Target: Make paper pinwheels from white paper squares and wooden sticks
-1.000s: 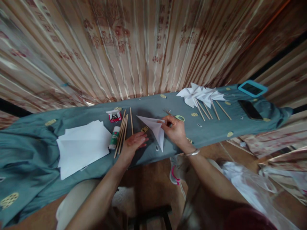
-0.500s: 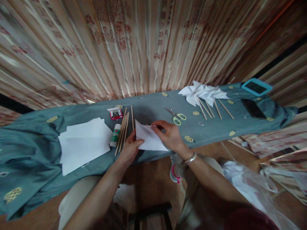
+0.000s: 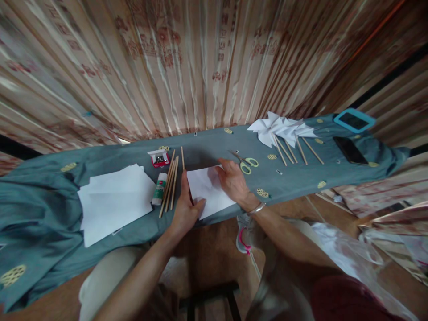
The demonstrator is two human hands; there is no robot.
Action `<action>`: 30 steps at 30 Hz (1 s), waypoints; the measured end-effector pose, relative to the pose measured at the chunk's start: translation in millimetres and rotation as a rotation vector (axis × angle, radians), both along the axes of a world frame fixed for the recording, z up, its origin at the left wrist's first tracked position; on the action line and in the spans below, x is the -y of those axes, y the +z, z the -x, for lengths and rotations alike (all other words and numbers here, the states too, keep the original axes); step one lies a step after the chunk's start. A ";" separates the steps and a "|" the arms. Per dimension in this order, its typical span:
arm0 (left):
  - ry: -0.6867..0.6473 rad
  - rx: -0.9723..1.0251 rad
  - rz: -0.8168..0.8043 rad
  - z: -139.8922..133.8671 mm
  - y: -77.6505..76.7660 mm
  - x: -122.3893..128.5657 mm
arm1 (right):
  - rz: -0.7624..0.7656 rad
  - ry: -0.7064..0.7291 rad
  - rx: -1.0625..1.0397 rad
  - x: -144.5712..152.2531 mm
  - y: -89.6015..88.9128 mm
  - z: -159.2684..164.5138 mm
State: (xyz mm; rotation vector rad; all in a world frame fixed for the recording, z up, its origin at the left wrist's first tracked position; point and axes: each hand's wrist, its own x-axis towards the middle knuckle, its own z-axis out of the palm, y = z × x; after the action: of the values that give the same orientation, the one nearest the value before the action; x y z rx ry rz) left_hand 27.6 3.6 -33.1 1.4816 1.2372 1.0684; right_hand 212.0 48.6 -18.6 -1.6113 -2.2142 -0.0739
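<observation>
Between my hands a white sheet of paper lies nearly flat near the front edge of the covered table. My left hand holds its left side, thumb on top and fingers along the edge. On the right side, my right hand grips the paper with bent fingers; its fingertips are partly hidden. Just left of my left hand are several wooden sticks and a green and white glue stick. Scissors with light green handles rest beyond my right hand.
A stack of white paper lies at left, and a small open red box stands behind the glue stick. Paper pinwheels on sticks, a black phone and a blue-framed device are at right. A curtain hangs behind.
The paper has gone from raised and bent to lying flatter, its surface more open. My left fingers have stretched forward along its left edge, and my right hand has moved slightly left.
</observation>
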 end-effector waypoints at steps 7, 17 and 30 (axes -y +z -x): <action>-0.049 -0.181 -0.147 3.9 -1.5 -0.6 | 0.096 0.187 0.008 20.0 -5.0 20.1; -0.312 -0.648 -0.447 7.9 0.7 4.0 | 0.215 0.225 0.094 26.9 -7.5 13.9; -0.332 -0.904 -0.474 4.2 -0.7 9.3 | 0.093 -0.186 0.115 -2.4 7.8 -42.5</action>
State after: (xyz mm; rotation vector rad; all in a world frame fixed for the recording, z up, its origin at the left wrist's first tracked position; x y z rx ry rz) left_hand 23.4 -5.7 -33.8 2.6007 1.2734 0.4565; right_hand 254.5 51.0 -10.9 -1.9054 -2.1744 -0.1202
